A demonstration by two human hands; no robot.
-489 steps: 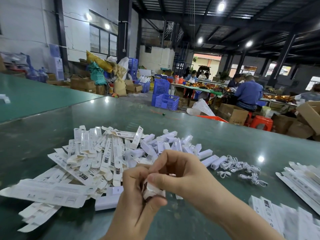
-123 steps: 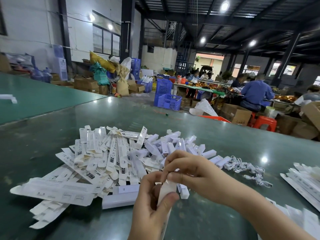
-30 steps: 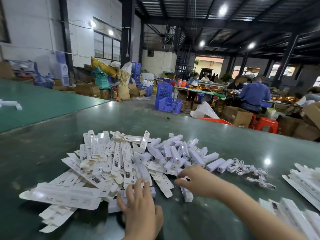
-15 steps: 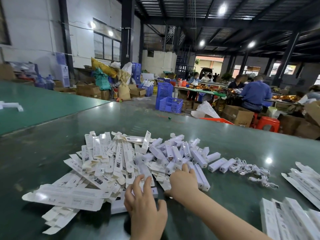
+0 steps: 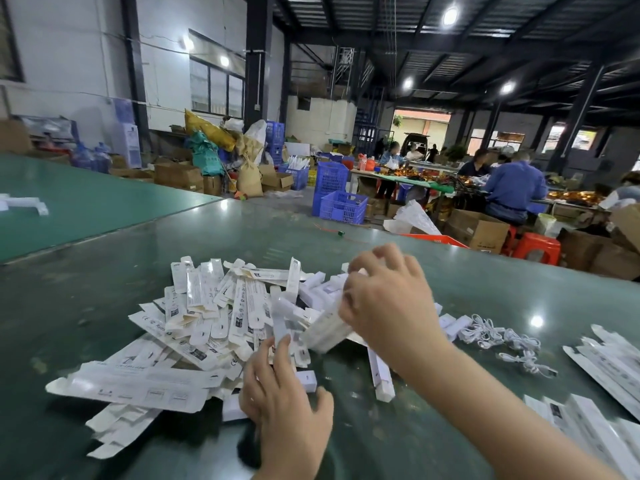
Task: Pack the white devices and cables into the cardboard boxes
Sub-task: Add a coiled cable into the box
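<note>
We pinch blurred slim white cardboard box (image 5: 323,329) in right hand (image 5: 386,301); left hand (image 5: 282,396), fingers straight, rests on flat white carton pile (image 5: 207,313). Box looks light, crushable; we'd hold long edges.

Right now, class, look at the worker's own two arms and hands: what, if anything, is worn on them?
Both are bare. The left hand shows no glove, ring or watch. The right hand and its forearm are likewise uncovered, with no sleeve, band or marking anywhere in view up to the picture's edge.
</note>
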